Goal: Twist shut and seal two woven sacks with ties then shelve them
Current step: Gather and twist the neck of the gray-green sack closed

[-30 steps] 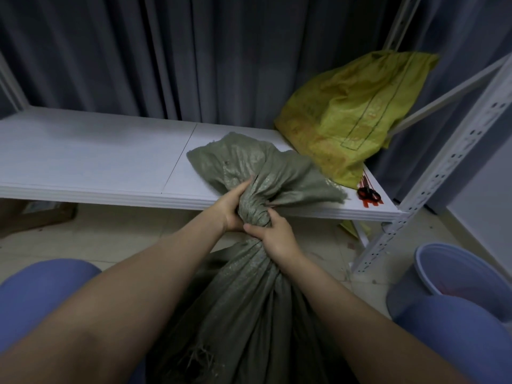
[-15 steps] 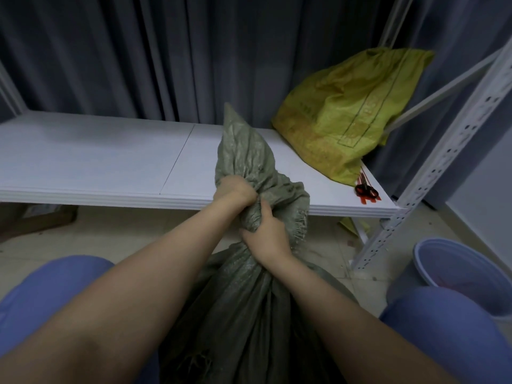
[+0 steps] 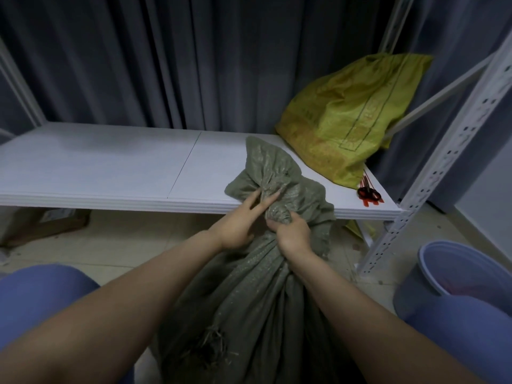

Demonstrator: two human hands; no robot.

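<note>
My right hand clenches the twisted neck of the grey-green woven sack. My left hand lays straight fingers against the loose top above.

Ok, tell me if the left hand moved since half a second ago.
Yes. The left hand has dropped from across the shelf's front edge to mostly below it, fingers now straight.

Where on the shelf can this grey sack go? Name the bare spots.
On the shelf the left panel is bare up to the seam, and the right panel as far as the grey sack held before it. The right end is crowded: the yellow sack, with red ties at the front corner.
</note>
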